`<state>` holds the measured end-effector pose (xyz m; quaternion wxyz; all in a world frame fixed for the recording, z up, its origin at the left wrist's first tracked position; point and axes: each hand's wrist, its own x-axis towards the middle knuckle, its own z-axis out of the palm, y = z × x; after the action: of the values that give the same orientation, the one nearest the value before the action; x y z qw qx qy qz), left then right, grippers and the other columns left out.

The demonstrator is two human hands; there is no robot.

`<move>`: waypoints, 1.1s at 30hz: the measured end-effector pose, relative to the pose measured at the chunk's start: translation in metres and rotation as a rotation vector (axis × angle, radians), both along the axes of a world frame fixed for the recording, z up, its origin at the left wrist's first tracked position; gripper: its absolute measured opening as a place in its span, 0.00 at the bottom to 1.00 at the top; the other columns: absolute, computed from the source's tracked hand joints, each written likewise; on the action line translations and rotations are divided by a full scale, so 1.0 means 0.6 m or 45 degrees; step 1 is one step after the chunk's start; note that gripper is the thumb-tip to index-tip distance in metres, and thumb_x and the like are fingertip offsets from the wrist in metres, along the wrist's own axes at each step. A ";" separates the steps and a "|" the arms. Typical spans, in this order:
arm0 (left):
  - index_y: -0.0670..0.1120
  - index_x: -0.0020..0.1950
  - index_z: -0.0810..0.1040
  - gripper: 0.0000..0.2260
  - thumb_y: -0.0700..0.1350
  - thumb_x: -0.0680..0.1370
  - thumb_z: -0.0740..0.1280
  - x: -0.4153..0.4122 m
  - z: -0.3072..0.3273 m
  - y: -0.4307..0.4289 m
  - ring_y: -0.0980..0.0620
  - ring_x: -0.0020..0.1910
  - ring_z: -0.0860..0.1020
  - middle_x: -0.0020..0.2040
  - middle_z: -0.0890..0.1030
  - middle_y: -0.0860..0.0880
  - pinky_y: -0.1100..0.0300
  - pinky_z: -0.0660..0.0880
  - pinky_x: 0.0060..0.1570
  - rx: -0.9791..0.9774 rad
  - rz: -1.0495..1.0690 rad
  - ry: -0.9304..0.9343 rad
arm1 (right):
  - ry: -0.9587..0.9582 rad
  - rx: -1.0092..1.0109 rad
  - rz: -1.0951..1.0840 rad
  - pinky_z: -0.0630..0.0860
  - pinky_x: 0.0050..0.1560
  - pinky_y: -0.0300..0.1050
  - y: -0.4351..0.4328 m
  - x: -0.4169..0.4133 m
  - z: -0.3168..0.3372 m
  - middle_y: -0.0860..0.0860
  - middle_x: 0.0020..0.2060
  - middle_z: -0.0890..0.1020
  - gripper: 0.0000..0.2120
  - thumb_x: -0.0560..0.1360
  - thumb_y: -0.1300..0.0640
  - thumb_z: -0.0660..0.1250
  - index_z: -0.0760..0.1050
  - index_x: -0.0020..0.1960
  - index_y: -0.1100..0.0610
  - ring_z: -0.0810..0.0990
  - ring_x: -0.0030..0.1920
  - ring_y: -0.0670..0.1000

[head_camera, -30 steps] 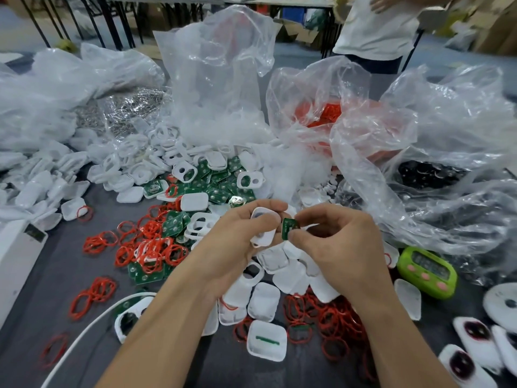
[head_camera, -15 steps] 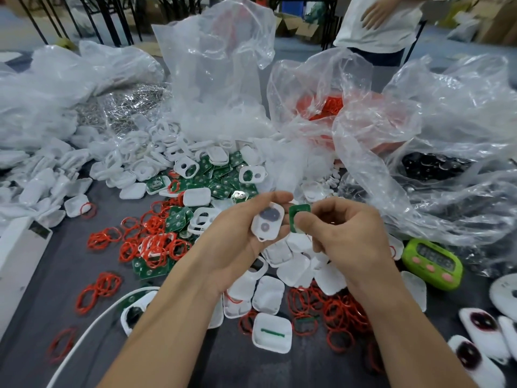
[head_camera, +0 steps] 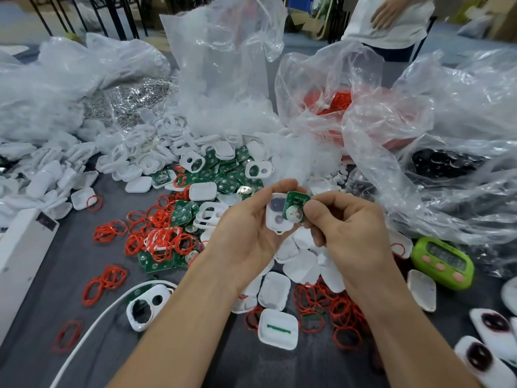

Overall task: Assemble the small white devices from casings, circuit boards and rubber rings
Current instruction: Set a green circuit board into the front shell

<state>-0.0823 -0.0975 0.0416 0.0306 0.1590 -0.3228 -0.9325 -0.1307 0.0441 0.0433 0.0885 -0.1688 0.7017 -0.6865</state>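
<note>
The left hand (head_camera: 246, 236) is curled round a white casing (head_camera: 275, 215), thumb along its far edge, the side with two round holes facing up. Just to its right, the right hand (head_camera: 352, 236) pinches a green circuit board (head_camera: 296, 209) between thumb and forefinger, the other fingers curled in. The board's left edge overlaps the casing's right side, its round silver disc toward the camera.

Below the hands, loose casings (head_camera: 275, 294) lie on the grey table (head_camera: 67, 253) among red rubber rings (head_camera: 333, 303). A heap of boards (head_camera: 221, 177) sits farther off to the left. A green timer (head_camera: 443, 261) lies to the right, crumpled plastic bags (head_camera: 419, 135) beyond it, and a white cable (head_camera: 92, 326) runs near left.
</note>
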 end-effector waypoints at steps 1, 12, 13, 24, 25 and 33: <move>0.40 0.47 0.88 0.12 0.44 0.74 0.68 -0.001 -0.003 0.000 0.44 0.46 0.85 0.51 0.85 0.40 0.50 0.84 0.52 0.004 -0.007 0.018 | 0.025 0.008 0.005 0.71 0.29 0.37 0.000 0.000 0.000 0.53 0.27 0.79 0.12 0.79 0.62 0.72 0.84 0.39 0.51 0.73 0.26 0.46; 0.38 0.48 0.87 0.12 0.44 0.71 0.70 -0.006 -0.007 0.002 0.44 0.51 0.84 0.52 0.85 0.40 0.52 0.82 0.56 0.038 -0.083 0.073 | 0.277 0.093 -0.002 0.73 0.35 0.28 -0.006 0.007 0.001 0.38 0.28 0.82 0.16 0.76 0.64 0.74 0.84 0.39 0.43 0.78 0.29 0.38; 0.38 0.49 0.87 0.13 0.44 0.71 0.70 -0.006 -0.006 0.002 0.44 0.51 0.84 0.52 0.85 0.40 0.52 0.82 0.56 0.046 -0.088 0.070 | 0.281 0.093 0.000 0.73 0.35 0.28 -0.007 0.007 0.001 0.38 0.29 0.83 0.17 0.77 0.64 0.74 0.84 0.39 0.42 0.79 0.30 0.38; 0.39 0.50 0.87 0.13 0.44 0.78 0.65 -0.003 -0.006 0.009 0.43 0.56 0.82 0.53 0.84 0.41 0.50 0.80 0.61 -0.011 -0.108 0.040 | 0.377 0.341 -0.190 0.71 0.28 0.36 -0.002 0.011 -0.004 0.44 0.27 0.82 0.10 0.72 0.53 0.79 0.83 0.35 0.43 0.76 0.26 0.45; 0.39 0.50 0.87 0.14 0.44 0.80 0.63 -0.003 -0.005 0.010 0.42 0.57 0.82 0.54 0.84 0.41 0.50 0.80 0.60 -0.014 -0.103 0.032 | 0.390 0.355 -0.230 0.69 0.27 0.33 -0.003 0.012 -0.005 0.43 0.27 0.81 0.09 0.71 0.52 0.80 0.83 0.35 0.45 0.76 0.25 0.44; 0.38 0.51 0.87 0.21 0.44 0.87 0.56 0.002 -0.002 0.012 0.43 0.56 0.83 0.55 0.85 0.40 0.53 0.83 0.55 -0.011 -0.115 0.037 | 0.477 0.416 -0.301 0.70 0.30 0.31 -0.004 0.014 -0.008 0.41 0.27 0.81 0.08 0.71 0.51 0.80 0.83 0.36 0.48 0.78 0.27 0.44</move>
<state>-0.0812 -0.0903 0.0401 -0.0062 0.1305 -0.3332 -0.9338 -0.1221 0.0419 0.0384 -0.0977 -0.1933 0.8220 -0.5267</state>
